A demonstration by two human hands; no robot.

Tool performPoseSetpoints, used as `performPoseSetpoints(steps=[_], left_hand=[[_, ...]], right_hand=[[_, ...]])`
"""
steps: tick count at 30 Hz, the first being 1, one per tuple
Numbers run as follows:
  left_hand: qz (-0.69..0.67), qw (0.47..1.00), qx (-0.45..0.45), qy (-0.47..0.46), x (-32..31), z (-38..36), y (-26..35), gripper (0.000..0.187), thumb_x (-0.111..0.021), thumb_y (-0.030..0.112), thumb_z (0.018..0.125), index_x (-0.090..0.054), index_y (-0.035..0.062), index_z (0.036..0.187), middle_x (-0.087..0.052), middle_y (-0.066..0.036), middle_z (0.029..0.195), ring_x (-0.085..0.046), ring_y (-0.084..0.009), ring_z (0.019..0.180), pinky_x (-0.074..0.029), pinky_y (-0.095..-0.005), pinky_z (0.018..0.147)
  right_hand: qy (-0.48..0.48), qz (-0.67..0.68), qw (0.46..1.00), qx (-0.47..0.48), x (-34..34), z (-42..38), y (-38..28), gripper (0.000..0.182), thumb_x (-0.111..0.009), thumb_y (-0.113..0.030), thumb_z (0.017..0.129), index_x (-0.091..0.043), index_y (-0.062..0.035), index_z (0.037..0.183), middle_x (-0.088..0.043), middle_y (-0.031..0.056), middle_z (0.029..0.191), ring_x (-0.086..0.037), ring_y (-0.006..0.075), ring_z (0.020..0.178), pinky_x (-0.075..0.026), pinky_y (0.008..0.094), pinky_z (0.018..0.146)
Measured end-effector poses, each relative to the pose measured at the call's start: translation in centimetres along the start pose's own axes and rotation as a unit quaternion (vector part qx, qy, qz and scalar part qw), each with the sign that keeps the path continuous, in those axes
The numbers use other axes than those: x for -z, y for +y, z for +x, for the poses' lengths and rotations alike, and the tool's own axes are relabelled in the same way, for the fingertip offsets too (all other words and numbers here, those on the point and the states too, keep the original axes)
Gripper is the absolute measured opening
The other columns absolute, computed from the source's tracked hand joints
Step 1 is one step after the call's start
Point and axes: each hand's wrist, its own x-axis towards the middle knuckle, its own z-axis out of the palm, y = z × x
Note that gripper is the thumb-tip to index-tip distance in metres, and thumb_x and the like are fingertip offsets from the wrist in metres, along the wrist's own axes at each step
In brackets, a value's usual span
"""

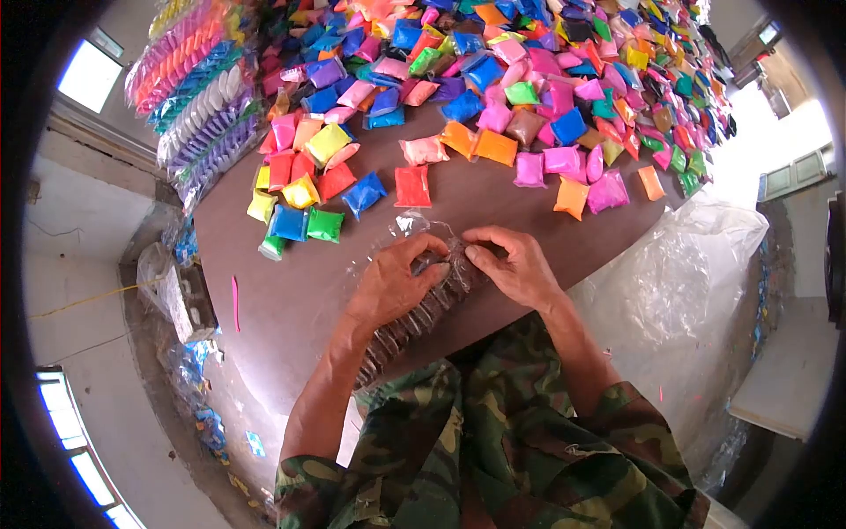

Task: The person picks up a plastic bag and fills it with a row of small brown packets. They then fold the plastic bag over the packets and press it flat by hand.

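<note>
A long clear plastic bag point(407, 337) filled with a row of brown packets lies slantwise at the table's near edge. My left hand point(394, 280) is over its upper end, thumb and fingers curled together on the plastic. From the other side my right hand point(518, 267) pinches the same end of the bag. Loose clear film sticks up beyond my fingers. Closest to my hands on the table are a red packet point(412, 187) and a blue packet point(364, 195).
A large heap of small coloured packets point(546, 79) covers the far side of the brown table point(291, 344). Filled long bags point(198, 106) are stacked at the far left. A pink stick point(235, 303) lies on the left; a big clear plastic sack point(679, 273) stands at the right.
</note>
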Motion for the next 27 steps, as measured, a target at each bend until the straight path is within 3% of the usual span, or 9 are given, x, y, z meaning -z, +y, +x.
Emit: performPoseSetpoints(steps=[1,7,10,13,16,22,25,27], left_hand=[[-0.009,1.000,0.011,0.005,0.1,-0.1,0.3,0.038,-0.082,0.019,0.092,-0.073,0.0111,0.128,-0.079,-0.011,0.111,-0.074,-0.0218,0.102,-0.058,-0.0374,0.090],[0.035,0.999,0.022,0.001,2.6,-1.7,0.5,0.041,-0.085,0.023,0.090,-0.074,0.0101,0.128,-0.080,-0.012,0.110,-0.075,-0.0211,0.096,-0.059,-0.0378,0.087],[0.037,0.997,0.065,-0.028,2.8,-2.4,0.4,0.039,-0.085,0.024,0.090,-0.076,0.0071,0.124,-0.080,-0.014,0.108,-0.076,-0.0233,0.092,-0.060,-0.0387,0.085],[0.032,0.997,0.070,-0.010,1.3,-2.3,0.8,0.040,-0.085,0.024,0.089,-0.075,0.0049,0.123,-0.079,-0.015,0.107,-0.076,-0.0254,0.090,-0.060,-0.0390,0.083],[0.030,0.997,0.066,0.005,0.8,-2.4,0.2,0.043,-0.087,0.027,0.089,-0.076,0.0065,0.125,-0.080,-0.014,0.106,-0.076,-0.0212,0.089,-0.060,-0.0370,0.081],[0.031,0.998,0.045,-0.010,2.8,-4.2,-0.1,0.058,-0.093,0.026,0.082,-0.073,0.0057,0.132,-0.078,-0.014,0.121,-0.075,-0.0219,0.099,-0.059,-0.0354,0.085],[0.063,0.997,0.034,-0.042,3.1,-4.8,-0.5,0.063,-0.094,0.026,0.079,-0.071,0.0053,0.134,-0.076,-0.013,0.125,-0.074,-0.0237,0.101,-0.059,-0.0362,0.086],[0.067,0.996,0.040,-0.050,2.4,-4.7,-0.3,0.064,-0.094,0.026,0.079,-0.071,0.0046,0.134,-0.077,-0.013,0.124,-0.074,-0.0249,0.101,-0.059,-0.0372,0.087]], right_hand=[[-0.002,0.003,1.000,-0.001,-0.1,0.0,0.2,0.025,-0.072,-0.013,0.104,-0.073,0.0021,0.125,-0.076,0.0046,0.102,-0.065,0.0074,0.090,-0.055,0.0259,0.073],[0.048,-0.019,0.998,0.023,-0.9,-0.4,-0.1,0.022,-0.072,-0.012,0.104,-0.075,-0.0009,0.124,-0.076,0.0038,0.103,-0.065,0.0068,0.090,-0.054,0.0251,0.072],[0.045,-0.002,0.999,0.004,-1.0,-0.4,-0.1,0.023,-0.072,-0.018,0.103,-0.075,-0.0017,0.120,-0.079,0.0147,0.101,-0.077,0.0203,0.093,-0.059,0.0340,0.078],[0.059,-0.019,0.998,0.024,-1.3,-0.3,0.3,0.023,-0.072,-0.017,0.104,-0.075,-0.0018,0.120,-0.079,0.0155,0.101,-0.077,0.0185,0.093,-0.059,0.0331,0.078],[0.050,-0.012,0.999,0.005,-1.3,-0.4,-0.1,0.020,-0.069,-0.011,0.106,-0.075,-0.0009,0.122,-0.076,0.0045,0.100,-0.063,0.0058,0.088,-0.054,0.0257,0.075],[0.068,-0.012,0.997,0.031,-1.6,-0.5,0.5,0.020,-0.069,-0.011,0.106,-0.075,-0.0007,0.122,-0.075,0.0026,0.099,-0.062,0.0050,0.087,-0.052,0.0248,0.075],[0.060,-0.017,0.998,0.016,-1.4,-0.3,0.0,0.020,-0.071,-0.014,0.103,-0.076,-0.0023,0.118,-0.080,0.0169,0.105,-0.078,0.0203,0.095,-0.059,0.0349,0.081],[0.065,-0.009,0.997,0.028,-1.7,-0.2,0.5,0.020,-0.070,-0.014,0.104,-0.076,-0.0019,0.118,-0.080,0.0171,0.105,-0.078,0.0210,0.095,-0.059,0.0350,0.081]])
